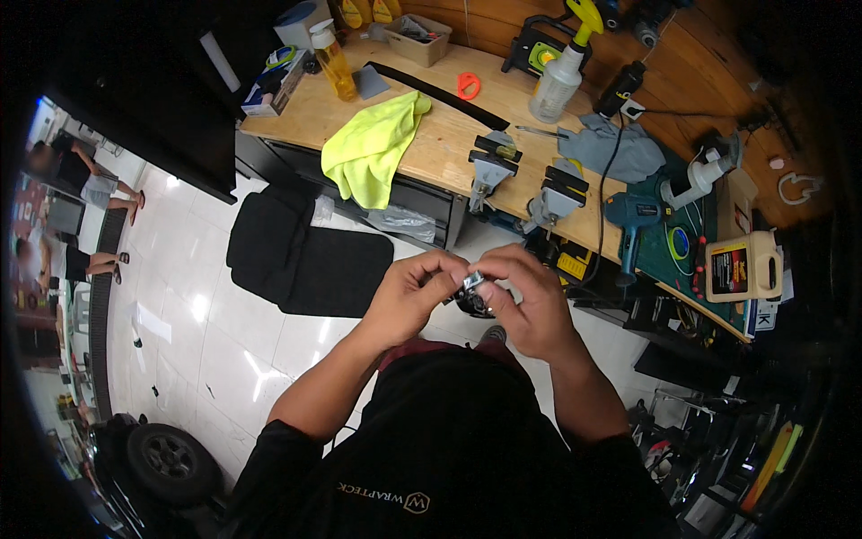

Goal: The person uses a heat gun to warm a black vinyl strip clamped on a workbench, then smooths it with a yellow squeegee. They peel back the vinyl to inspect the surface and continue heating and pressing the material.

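Note:
In front of my body, my left hand (411, 296) and my right hand (532, 304) meet at the fingertips. Both are closed in a pinch around a small shiny silver piece (473, 280), whose exact kind I cannot make out. My fingers cover much of it. Just below the fingertips shows a dark, partly glinting shape (476, 304); whether it joins the silver piece I cannot tell. Beyond my hands, two bench clamps, one on the left (492, 168) and one on the right (558, 190), sit at the edge of the wooden workbench (440, 135).
A yellow-green cloth (373, 148) hangs over the bench edge. On the bench stand a spray bottle (557, 88), a teal heat gun (631, 225) and a beige jug (743, 267). A black padded seat (337, 269) is at floor level. A wheel (171, 460) is lower left; two people are far left.

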Action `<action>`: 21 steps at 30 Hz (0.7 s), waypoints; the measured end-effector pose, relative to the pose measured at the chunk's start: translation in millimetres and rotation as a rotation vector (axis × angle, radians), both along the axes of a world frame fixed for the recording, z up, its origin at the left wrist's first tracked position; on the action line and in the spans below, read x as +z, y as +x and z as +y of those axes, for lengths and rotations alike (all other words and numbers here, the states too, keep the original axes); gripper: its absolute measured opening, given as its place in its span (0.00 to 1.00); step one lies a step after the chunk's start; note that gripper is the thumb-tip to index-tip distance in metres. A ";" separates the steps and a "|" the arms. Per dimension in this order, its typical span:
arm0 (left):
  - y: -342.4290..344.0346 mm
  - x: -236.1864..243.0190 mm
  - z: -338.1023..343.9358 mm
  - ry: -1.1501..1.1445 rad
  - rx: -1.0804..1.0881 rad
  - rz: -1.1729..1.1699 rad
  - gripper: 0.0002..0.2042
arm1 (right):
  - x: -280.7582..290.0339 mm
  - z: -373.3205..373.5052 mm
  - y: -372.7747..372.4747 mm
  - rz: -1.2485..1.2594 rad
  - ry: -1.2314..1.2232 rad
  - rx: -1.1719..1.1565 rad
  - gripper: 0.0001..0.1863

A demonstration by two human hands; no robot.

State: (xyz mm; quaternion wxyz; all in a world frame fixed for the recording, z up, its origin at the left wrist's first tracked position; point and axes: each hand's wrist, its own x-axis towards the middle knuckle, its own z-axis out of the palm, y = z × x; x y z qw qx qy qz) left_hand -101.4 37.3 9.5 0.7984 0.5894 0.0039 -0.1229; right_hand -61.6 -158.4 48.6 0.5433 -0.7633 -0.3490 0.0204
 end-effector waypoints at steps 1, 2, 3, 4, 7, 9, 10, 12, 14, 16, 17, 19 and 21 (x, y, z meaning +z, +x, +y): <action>1.8 -0.3 -1.7 -0.035 0.017 0.051 0.14 | -2.1 -1.6 3.6 0.057 0.044 -0.030 0.11; 1.3 -1.1 -2.7 -0.048 0.019 0.007 0.16 | -5.1 -3.0 6.5 0.113 0.088 -0.060 0.11; -0.2 -2.3 -4.2 -0.064 0.012 -0.039 0.18 | -10.6 -2.1 7.5 0.180 0.229 -0.115 0.11; -2.0 -2.8 -5.9 -0.080 0.004 -0.084 0.20 | -9.6 -4.1 7.1 0.331 0.303 -0.141 0.10; -0.5 -4.8 -6.5 -0.033 -0.064 -0.061 0.25 | -9.2 0.1 7.7 0.517 0.432 -0.186 0.10; 2.3 -11.2 -7.9 -0.089 -0.082 -0.027 0.25 | -14.3 1.1 9.0 0.513 0.438 -0.183 0.11; 3.7 -11.1 -7.7 -0.124 -0.101 -0.016 0.25 | -14.1 1.3 9.4 0.519 0.442 -0.172 0.12; 5.9 -6.0 -7.0 -0.191 -0.129 0.010 0.25 | -10.6 1.6 10.6 0.534 0.449 -0.140 0.13; 5.1 -6.8 -8.3 -0.288 -0.109 0.047 0.23 | -6.2 -0.1 11.4 0.545 0.464 -0.129 0.17; 6.4 -2.0 -7.0 -0.446 -0.089 0.145 0.23 | -5.0 -2.2 11.6 0.532 0.486 -0.158 0.19; 8.3 -6.7 -10.4 -0.482 -0.038 0.168 0.25 | -7.4 -5.9 12.3 0.518 0.433 -0.166 0.19; 9.7 -6.2 -12.9 -0.533 -0.030 0.198 0.25 | -16.5 -9.0 13.0 0.541 0.395 -0.199 0.19; 8.8 -0.6 -17.5 -0.538 -0.005 0.227 0.26 | -29.5 -7.8 11.9 0.584 0.384 -0.188 0.18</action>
